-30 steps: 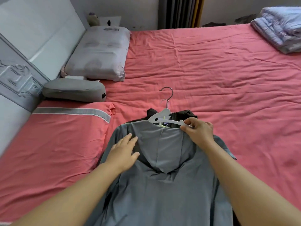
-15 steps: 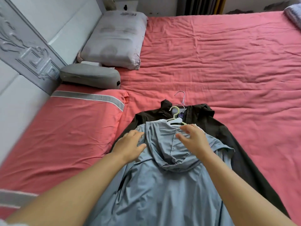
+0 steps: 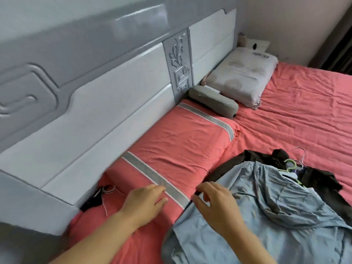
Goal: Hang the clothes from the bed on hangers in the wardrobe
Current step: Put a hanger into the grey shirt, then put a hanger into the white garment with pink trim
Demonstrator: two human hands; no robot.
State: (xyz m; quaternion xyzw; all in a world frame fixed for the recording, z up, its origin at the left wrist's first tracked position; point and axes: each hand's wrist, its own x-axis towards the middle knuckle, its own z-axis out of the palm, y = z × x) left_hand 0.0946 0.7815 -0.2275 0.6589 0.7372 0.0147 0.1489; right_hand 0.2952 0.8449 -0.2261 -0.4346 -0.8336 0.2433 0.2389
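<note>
The head view shows two garments on the bed [image 3: 297, 111]: a light blue hooded jacket [image 3: 276, 216] lying on top of a dark brown jacket [image 3: 320, 180], whose collar and sleeve show past the blue one's upper edge. At their necks lie two hangers, a pale green hanger [image 3: 290, 165] tucked into the blue jacket's collar and a thin wire hanger [image 3: 302, 156] just behind it, of which only the hook is plain. Two hands are in view. The left hand [image 3: 146, 201] hovers over the striped coral pillow [image 3: 177, 155], its fingers [image 3: 160, 189] loosely spread and holding nothing. The right hand [image 3: 215, 204] is at the blue jacket's left edge, fingers [image 3: 202, 189] slightly curled; whether they pinch the cloth or only touch it I cannot tell, since motion blur softens them. The blue jacket's lower part runs off the bottom and right edges of the frame, and most of the brown jacket is covered. There are three pillows along the grey and white headboard [image 3: 114, 88]: the coral one, a small grey bolster pillow [image 3: 213, 101] beyond it, and a white pillow [image 3: 243, 77] farther on. A dark object with a white cord [image 3: 99, 195] lies wedged at the headboard's foot beside the coral pillow, too unclear to name. Dark curtains [image 3: 337, 40] are cut off at the upper right.
</note>
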